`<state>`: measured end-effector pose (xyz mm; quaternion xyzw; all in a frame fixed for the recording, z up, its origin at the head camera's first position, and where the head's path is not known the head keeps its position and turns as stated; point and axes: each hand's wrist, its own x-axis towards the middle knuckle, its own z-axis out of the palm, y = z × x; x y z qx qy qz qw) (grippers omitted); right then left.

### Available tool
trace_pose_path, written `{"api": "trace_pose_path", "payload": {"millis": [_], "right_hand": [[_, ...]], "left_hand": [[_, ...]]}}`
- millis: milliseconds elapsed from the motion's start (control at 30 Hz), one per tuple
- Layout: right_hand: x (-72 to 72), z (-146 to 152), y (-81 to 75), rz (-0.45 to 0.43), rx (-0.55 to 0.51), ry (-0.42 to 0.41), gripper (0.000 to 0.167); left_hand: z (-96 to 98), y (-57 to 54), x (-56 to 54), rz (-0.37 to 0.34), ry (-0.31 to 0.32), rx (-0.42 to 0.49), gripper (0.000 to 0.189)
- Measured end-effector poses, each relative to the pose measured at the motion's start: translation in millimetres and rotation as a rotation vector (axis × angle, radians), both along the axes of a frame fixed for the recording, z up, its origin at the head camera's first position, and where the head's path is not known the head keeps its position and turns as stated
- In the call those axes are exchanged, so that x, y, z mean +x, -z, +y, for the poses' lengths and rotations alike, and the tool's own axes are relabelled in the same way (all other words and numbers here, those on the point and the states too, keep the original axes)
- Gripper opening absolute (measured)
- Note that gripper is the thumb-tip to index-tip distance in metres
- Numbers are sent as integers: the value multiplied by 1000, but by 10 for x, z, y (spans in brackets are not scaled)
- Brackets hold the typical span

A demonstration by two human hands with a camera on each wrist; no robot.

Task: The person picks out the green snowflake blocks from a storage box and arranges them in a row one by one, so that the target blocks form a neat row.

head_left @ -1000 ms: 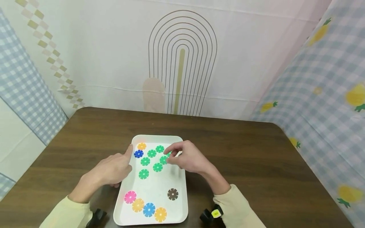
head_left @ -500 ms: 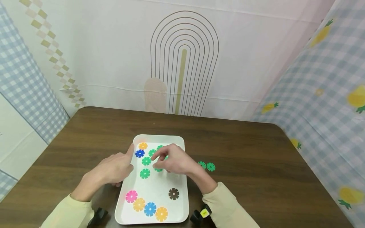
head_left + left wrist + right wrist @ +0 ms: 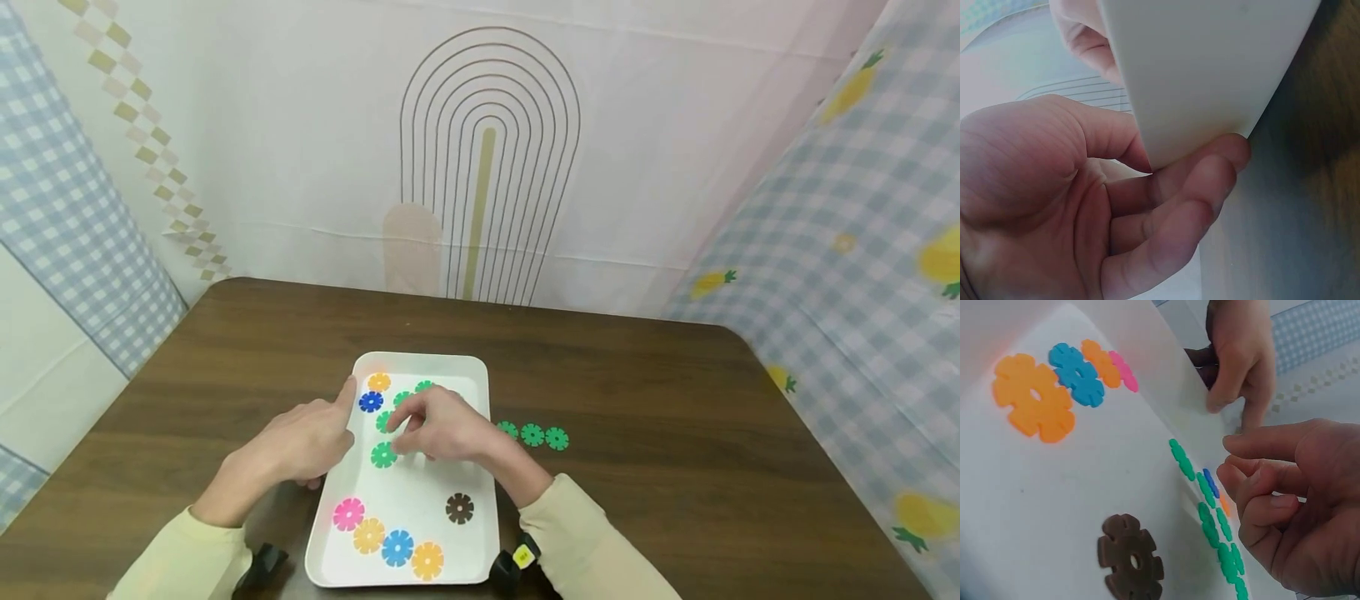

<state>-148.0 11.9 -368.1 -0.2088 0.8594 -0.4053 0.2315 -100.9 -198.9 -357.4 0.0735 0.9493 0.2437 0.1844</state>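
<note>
My left hand (image 3: 300,442) grips the left side of the white tray (image 3: 420,492), index finger along its rim. In the left wrist view the thumb and fingers of that hand (image 3: 1116,206) close on the tray's edge. My right hand (image 3: 442,425) hovers over the tray, thumb and index apart and nothing between them. Close to its fingertips lie a green notched building disc (image 3: 383,455) and another green disc (image 3: 382,422), partly covered. More green discs (image 3: 424,386) sit behind the hand. In the right wrist view the hand (image 3: 1310,519) has its index finger extended.
Also in the tray are pink (image 3: 348,514), orange (image 3: 427,562), light blue (image 3: 397,547), brown (image 3: 460,508) and dark blue (image 3: 371,402) discs. Right of it, green discs (image 3: 532,435) lie in a row on the wooden table (image 3: 637,400). A patterned cloth (image 3: 315,150) hangs behind.
My right hand has moved left across the tray toward the nearer green discs. Its arm has uncovered a row of green discs on the table. The left hand keeps its hold.
</note>
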Motion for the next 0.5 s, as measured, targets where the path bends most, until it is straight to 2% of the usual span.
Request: {"api": "trace_pose_path", "payload": {"millis": [267,500], "right_hand": [[30,-66,64,18,99,-2,23],[81,-126,129,49,121,-4,28]], "left_hand": [[12,-16,-7,-9,-5,-4,86],[5,-4,11,13,7,9,79]]}}
